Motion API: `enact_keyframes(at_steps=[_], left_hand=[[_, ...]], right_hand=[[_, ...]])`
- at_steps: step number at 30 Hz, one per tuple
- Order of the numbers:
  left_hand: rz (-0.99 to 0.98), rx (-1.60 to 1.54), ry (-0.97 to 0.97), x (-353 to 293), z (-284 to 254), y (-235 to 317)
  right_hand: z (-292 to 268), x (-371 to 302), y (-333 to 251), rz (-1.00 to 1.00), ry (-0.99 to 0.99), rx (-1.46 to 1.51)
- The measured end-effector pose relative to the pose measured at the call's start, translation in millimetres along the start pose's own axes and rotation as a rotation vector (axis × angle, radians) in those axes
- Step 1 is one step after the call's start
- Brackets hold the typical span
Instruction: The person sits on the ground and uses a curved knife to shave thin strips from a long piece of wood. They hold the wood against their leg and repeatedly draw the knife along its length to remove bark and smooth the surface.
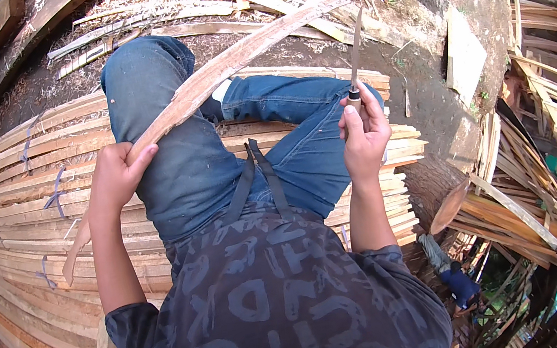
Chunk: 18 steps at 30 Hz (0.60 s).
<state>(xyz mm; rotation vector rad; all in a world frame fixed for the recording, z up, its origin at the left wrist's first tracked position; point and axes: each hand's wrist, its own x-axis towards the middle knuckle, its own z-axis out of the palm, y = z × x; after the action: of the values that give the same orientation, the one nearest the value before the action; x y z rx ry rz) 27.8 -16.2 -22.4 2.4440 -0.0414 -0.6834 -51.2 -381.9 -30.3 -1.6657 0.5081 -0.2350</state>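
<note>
My left hand [115,176] gripped a long, curved, reddish-brown wooden strip [251,47] lying across my jeans-clad knees. My right hand [363,133] clenched a thin-bladed knife [355,52], tip upward. A slip, I judged, could send the blade into my thigh or left hand.

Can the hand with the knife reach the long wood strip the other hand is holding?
Probably yes. The right hand holds the knife upright, and its blade tip already meets the strip, which the left hand grips lower down. Nothing lies between them.
</note>
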Motion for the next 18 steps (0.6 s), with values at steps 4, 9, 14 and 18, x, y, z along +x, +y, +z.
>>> enact_keyframes(at_steps=[4, 9, 14, 18], left_hand=[[0.034, 0.021, 0.029, -1, -1, 1], [0.112, 0.109, 0.128, -5, 6, -3], [0.058, 0.146, 0.117, -9, 7, 3], [0.069, 0.175, 0.031, -5, -2, 11]], right_hand=[[11, 10, -13, -0.028, -0.030, -0.047], [13, 14, -2, -0.080, -0.060, -0.173], [23, 12, -9, -0.018, -0.042, -0.110], [26, 18, 9, -0.163, -0.036, -0.228]])
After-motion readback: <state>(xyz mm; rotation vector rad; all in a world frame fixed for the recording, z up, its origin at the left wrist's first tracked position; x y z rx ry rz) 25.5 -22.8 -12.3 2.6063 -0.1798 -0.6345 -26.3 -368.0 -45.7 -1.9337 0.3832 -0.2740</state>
